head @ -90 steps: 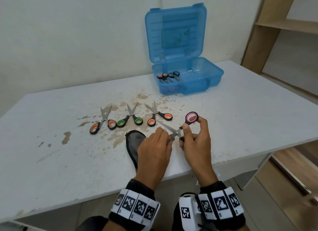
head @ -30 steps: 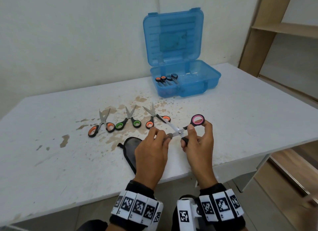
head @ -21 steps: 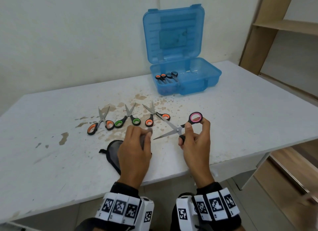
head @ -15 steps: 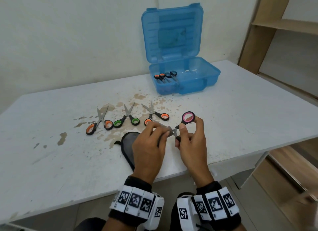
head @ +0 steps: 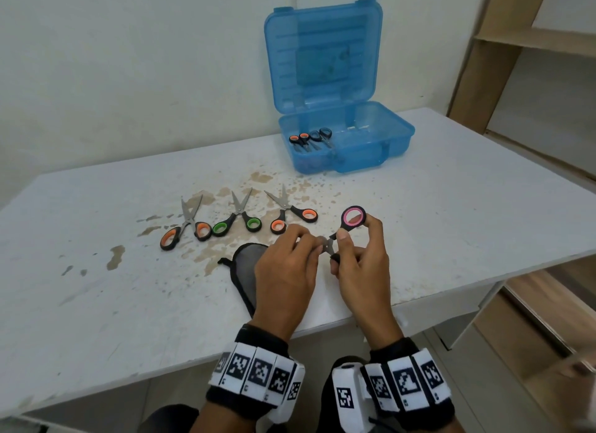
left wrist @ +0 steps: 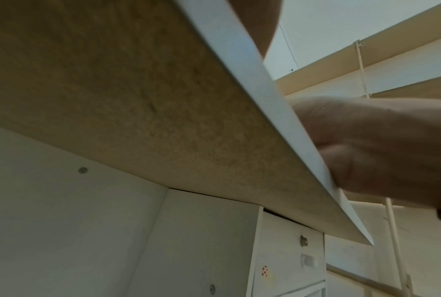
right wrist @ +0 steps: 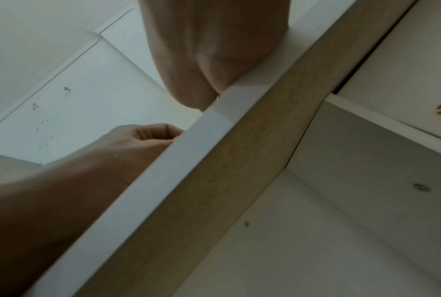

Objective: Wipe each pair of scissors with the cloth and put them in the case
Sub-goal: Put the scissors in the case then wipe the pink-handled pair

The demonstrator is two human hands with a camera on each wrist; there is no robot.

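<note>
With two pairs already in the case (head: 380, 148) at the bench's (head: 451, 206) far edge and three unwiped mid-bench, my right hand (head: 361, 264) grips the pink scissors (head: 353, 218) near the front edge while my left hand (head: 287, 268) pinches the cloth (head: 245, 268) round their blades.
</note>
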